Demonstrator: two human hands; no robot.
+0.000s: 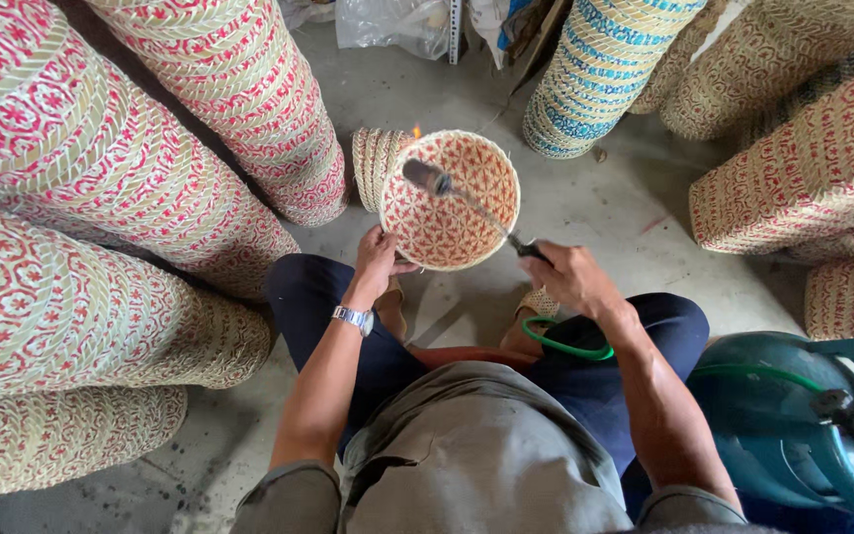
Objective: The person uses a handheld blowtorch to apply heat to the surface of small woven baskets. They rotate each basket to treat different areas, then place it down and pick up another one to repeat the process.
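**Basket rim under a torch flame, stacks crowding the floor**

Stacks of woven baskets are running off the frame on every side, so none is showing whole. Four red-patterned stacks (pixel 101 148) are lying at the left, all cut by the edge; one blue-patterned stack (pixel 595 69) is standing at upper centre-right with its top out of view; at least three more red stacks (pixel 803 168) are crowding the upper right and right edge, their ends unseen. A green gas cylinder (pixel 793 425) is sitting in the lower right corner, partly cropped, and a green hose (pixel 560 344) is looping beside the person's knee, its run to the cylinder mostly hidden behind the right arm. Clear plastic bags (pixel 387 20) at the top centre are hard to make out.

One round woven basket (pixel 452 198) with a red pattern is sitting at the centre of the frame, tilted with its open mouth facing the camera. A second small basket (pixel 373 163) is peeking out just behind it, mostly covered.

The left hand (pixel 378 262) is clasping the lower left rim of the basket, fingers curled around the edge, a wristwatch (pixel 353 317) on the wrist. The right hand (pixel 570 277) is clenched around the handle of a gas torch (pixel 467 203), whose nozzle is reaching across the mouth of the basket. A small flame (pixel 415 131) is showing at the upper left rim, tiny and faint.
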